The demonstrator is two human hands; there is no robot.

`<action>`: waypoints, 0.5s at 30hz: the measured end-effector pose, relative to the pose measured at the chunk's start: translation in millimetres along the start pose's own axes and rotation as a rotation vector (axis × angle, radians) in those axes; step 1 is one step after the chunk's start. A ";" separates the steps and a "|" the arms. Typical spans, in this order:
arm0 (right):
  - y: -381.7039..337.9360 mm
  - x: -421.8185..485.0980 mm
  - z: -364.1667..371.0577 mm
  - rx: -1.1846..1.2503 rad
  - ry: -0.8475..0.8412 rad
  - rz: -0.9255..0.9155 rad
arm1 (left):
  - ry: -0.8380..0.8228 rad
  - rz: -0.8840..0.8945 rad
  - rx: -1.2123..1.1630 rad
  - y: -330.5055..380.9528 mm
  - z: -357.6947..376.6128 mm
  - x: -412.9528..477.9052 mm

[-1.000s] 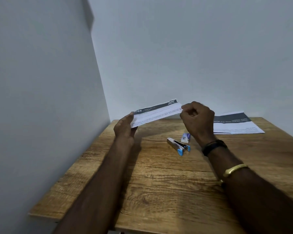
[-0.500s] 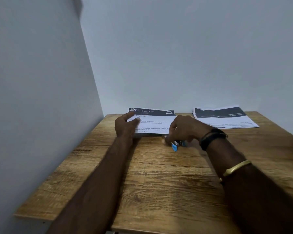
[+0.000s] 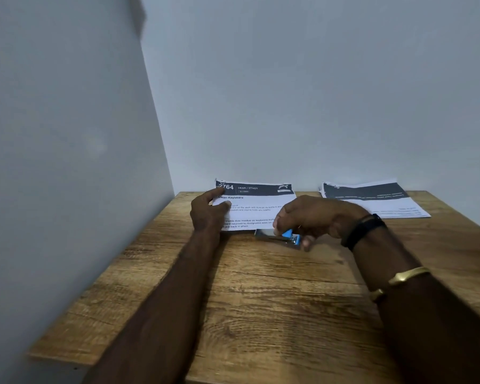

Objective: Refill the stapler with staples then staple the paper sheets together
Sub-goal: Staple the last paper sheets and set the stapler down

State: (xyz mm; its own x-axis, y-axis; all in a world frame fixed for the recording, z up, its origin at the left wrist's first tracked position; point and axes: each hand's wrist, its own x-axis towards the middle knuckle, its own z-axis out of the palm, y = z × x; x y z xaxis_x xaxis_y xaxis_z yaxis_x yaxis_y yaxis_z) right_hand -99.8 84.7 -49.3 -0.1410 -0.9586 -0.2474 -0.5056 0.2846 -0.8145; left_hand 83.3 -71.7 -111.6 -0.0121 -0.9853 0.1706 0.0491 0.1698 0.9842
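Observation:
A printed paper sheet with a dark header [image 3: 254,202] lies on the wooden table [image 3: 275,306] near the back wall. My left hand [image 3: 208,213] rests on its left edge, thumb and forefinger laid on the page. My right hand [image 3: 316,220] curls around the small silver and blue stapler [image 3: 279,235], which lies on the table at the sheet's front right corner. Fingers hide most of the stapler. The staple box is not visible.
A second pile of printed sheets [image 3: 372,200] lies at the back right by the wall. A grey wall closes the left side and another the back. I wear a black band and a gold bangle on my right wrist.
The sheet, held up in both hands a second ago, now lies flat on the table. My right hand let go of it and closed around the stapler.

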 end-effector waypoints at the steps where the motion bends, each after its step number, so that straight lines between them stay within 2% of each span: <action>1: -0.6 -0.1 -1.0 0.076 -0.023 -0.016 | -0.004 0.016 -0.005 -0.7 0.5 -0.6; 5: -4.3 3.2 -0.8 0.439 -0.041 -0.053 | -0.059 0.063 0.002 1.1 3.6 -7.4; 8: -3.4 9.0 3.5 0.670 0.000 -0.107 | -0.170 0.096 -0.001 5.4 8.7 -17.3; 11: -0.9 17.3 9.5 0.833 0.136 -0.207 | -0.257 0.107 -0.044 7.4 16.8 -28.2; 15: -1.4 25.8 10.2 0.876 0.318 -0.324 | -0.318 0.155 -0.065 6.8 26.6 -39.5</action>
State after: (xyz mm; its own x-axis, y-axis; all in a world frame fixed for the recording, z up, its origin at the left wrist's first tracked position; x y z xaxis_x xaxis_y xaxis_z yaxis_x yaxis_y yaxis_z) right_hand -94.1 59.7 -60.0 -0.3938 -0.9133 0.1044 0.2311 -0.2083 -0.9504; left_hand 57.6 -31.0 -110.4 -0.3091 -0.8905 0.3340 0.1378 0.3055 0.9422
